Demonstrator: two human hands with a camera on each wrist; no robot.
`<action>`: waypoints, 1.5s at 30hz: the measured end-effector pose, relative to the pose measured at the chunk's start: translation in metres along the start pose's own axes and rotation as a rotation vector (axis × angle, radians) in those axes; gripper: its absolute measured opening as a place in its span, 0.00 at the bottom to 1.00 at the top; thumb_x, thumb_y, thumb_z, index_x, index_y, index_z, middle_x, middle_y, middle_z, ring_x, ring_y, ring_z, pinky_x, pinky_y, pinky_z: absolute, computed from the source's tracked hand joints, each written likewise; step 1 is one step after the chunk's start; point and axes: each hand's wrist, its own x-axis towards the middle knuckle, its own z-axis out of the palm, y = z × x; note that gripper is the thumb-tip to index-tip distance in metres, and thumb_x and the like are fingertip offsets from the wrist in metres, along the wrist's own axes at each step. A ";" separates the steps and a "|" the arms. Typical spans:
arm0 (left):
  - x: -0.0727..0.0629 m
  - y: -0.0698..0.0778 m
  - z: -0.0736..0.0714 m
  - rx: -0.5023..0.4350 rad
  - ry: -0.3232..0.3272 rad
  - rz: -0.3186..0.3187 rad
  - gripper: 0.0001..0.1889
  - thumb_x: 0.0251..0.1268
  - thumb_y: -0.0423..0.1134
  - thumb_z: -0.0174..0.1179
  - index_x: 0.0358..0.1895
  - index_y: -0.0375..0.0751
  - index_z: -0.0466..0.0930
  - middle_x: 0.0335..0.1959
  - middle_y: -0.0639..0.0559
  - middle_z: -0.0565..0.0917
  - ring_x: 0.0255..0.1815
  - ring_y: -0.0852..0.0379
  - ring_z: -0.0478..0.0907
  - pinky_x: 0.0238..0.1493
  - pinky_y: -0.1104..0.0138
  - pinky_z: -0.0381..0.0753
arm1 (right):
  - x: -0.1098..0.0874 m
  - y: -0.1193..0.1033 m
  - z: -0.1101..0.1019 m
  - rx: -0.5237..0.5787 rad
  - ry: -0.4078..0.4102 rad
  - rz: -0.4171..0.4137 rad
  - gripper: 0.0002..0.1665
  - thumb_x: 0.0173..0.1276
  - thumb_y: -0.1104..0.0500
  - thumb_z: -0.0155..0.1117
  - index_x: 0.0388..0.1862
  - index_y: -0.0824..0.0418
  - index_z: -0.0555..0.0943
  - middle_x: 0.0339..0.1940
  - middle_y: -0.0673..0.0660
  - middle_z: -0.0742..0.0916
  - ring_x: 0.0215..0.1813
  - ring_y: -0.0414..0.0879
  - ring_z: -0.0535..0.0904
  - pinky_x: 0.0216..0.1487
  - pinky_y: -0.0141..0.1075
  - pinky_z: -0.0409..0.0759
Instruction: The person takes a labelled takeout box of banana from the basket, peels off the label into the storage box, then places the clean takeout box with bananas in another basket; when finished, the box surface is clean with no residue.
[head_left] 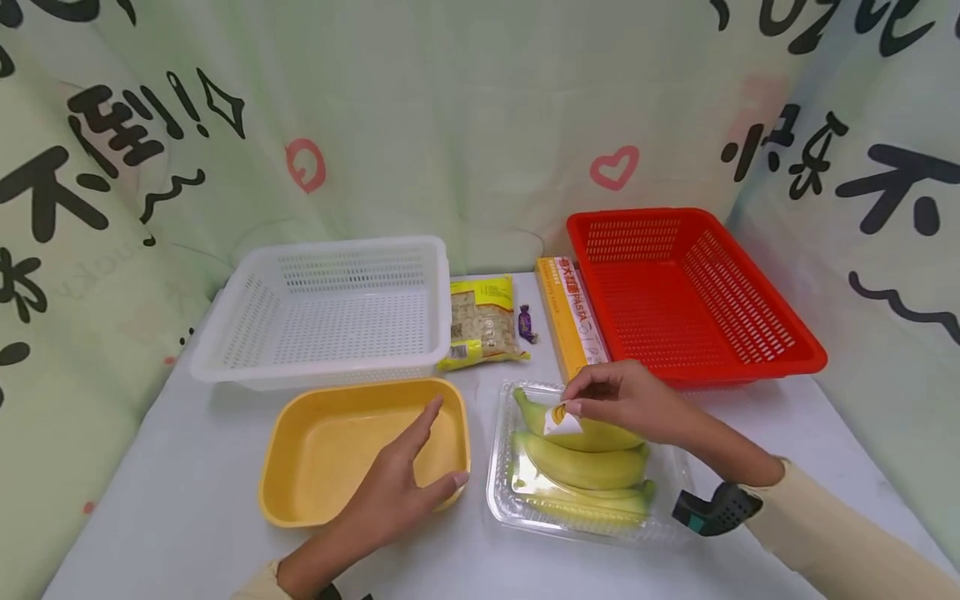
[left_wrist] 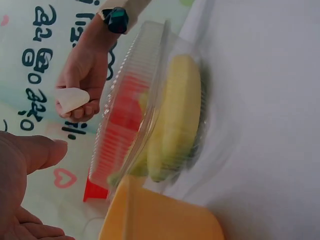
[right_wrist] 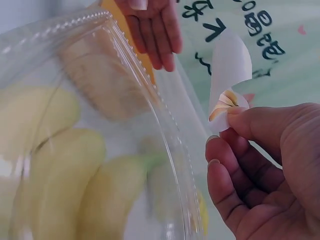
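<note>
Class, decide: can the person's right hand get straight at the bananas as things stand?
Probably not: the clear lid seems to cover the bananas, and the right hand pinches a white label.

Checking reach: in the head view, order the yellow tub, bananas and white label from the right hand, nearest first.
1. White label: pinched in the fingers of the right hand.
2. Bananas: just below that hand.
3. Yellow tub: farthest, off to the left, past the bananas.
</note>
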 end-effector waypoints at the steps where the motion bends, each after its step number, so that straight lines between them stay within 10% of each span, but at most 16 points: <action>1: 0.001 0.000 -0.003 0.010 0.007 -0.006 0.47 0.57 0.43 0.72 0.76 0.37 0.53 0.75 0.47 0.60 0.71 0.46 0.62 0.67 0.51 0.63 | 0.004 -0.002 0.002 0.004 -0.017 -0.008 0.05 0.65 0.62 0.69 0.39 0.61 0.85 0.37 0.53 0.87 0.39 0.50 0.81 0.42 0.35 0.84; 17: -0.010 -0.017 -0.043 0.092 0.009 -0.005 0.47 0.58 0.54 0.69 0.76 0.42 0.55 0.73 0.46 0.62 0.67 0.40 0.67 0.63 0.46 0.67 | 0.048 -0.033 0.045 -0.008 -0.148 -0.073 0.04 0.65 0.62 0.68 0.38 0.60 0.86 0.35 0.49 0.87 0.38 0.46 0.79 0.44 0.35 0.82; 45: -0.056 -0.059 -0.114 0.321 0.125 -0.141 0.59 0.46 0.53 0.76 0.79 0.49 0.46 0.74 0.37 0.60 0.68 0.32 0.61 0.58 0.37 0.65 | 0.096 -0.053 0.086 -0.148 -0.142 -0.139 0.02 0.62 0.64 0.71 0.31 0.62 0.85 0.26 0.46 0.85 0.30 0.38 0.79 0.33 0.30 0.80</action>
